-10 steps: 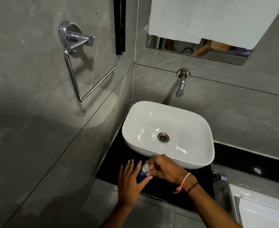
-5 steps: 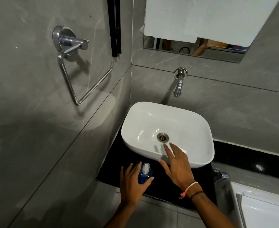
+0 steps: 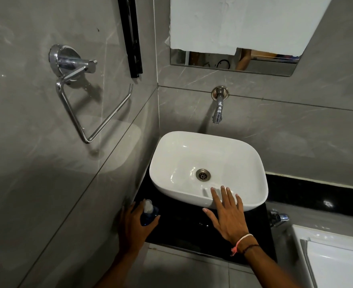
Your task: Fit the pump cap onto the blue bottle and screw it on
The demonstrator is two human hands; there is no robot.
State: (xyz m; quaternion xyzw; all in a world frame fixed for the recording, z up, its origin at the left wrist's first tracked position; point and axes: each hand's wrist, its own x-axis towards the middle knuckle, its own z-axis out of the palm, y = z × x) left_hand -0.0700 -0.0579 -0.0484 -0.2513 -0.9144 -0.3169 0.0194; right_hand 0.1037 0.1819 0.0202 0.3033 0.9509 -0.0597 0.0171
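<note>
A left hand (image 3: 133, 227) wraps its fingers (image 3: 153, 220) round the blue bottle (image 3: 148, 215), steadying it upright on the black desk (image 3: 182, 229) left of the sink (image 3: 209, 169); its pump cap (image 3: 148, 205) looks seated. The right hand (image 3: 228, 213), fingers spread and empty, hovers at the sink's near rim, apparently finished. Beyond the sink, a tap (image 3: 218, 107) juts from the wall.

We're in a small bathroom: grey marble-look wall tiles (image 3: 296, 132), a white countertop basin (image 3: 254, 163) on a black counter (image 3: 179, 231), a wall-mounted tap (image 3: 217, 109), a chrome towel ring (image 3: 84, 113) and a partly covered mirror (image 3: 213, 60) above
</note>
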